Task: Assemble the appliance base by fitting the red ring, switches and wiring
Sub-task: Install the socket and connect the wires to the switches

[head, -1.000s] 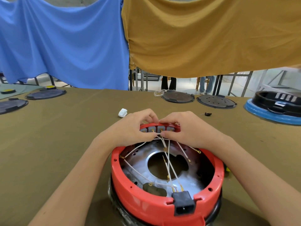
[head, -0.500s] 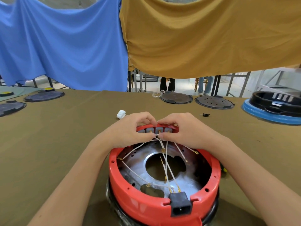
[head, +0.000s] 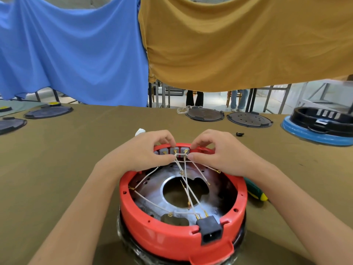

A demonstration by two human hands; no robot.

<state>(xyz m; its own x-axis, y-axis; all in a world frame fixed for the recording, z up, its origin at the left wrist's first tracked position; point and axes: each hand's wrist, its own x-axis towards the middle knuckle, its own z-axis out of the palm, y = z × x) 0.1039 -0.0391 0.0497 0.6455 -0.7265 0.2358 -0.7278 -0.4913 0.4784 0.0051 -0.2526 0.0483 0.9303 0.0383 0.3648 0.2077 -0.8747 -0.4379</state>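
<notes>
A round red plastic ring [head: 172, 240] sits on the appliance base, just below both hands. It looks rigid and light. Thin white wires [head: 188, 190] with brass terminals cross inside it, limp and easily bent. The left hand [head: 147, 150] and right hand [head: 215, 152] each pinch wire ends at the grey switches [head: 174, 151] between them. A green-handled screwdriver [head: 255, 192] lies under the right wrist. Black discs [head: 204, 114] rest well beyond.

Two bare forearms reach in from the lower corners, no sleeves, gloves, watch or rings visible; the left hand [head: 147, 150] and right hand [head: 219, 150] show short, unpainted nails
</notes>
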